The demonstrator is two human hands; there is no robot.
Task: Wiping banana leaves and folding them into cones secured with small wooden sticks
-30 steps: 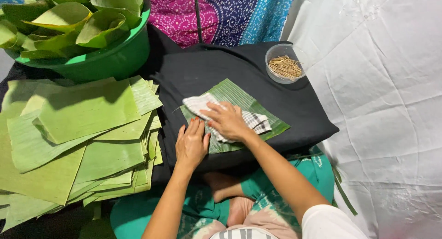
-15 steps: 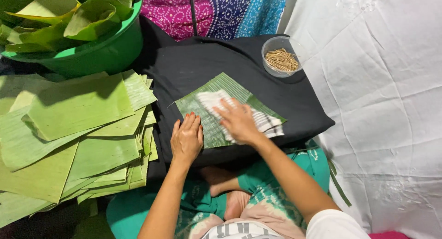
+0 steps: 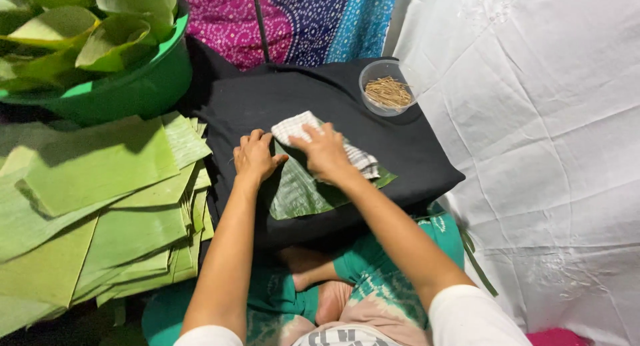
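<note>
Starting at the far left, we see a green plastic basin filled with folded banana leaves, and below it a broad stack of flat cut banana leaf sheets fanned out beside the work surface. Just right of that stack lies a black cloth draped over a low table, and on it rests a single banana leaf piece, dark green and glossy, near the front edge of the cloth. Our left hand lies with its fingers bent, pressing down on the left upper part of that leaf, holding nothing within its grip. Just beside it, our right hand is spread flat, palm down, on a white checked rag that lies across the top of the leaf; the rag's ends show beyond the fingers on the upper left and past the wrist on the lower right. Farther right, toward the back corner of the black cloth, stands a small clear plastic bowl holding thin tan sticks, well apart from both hands. A white sheet covers the whole right side.
</note>
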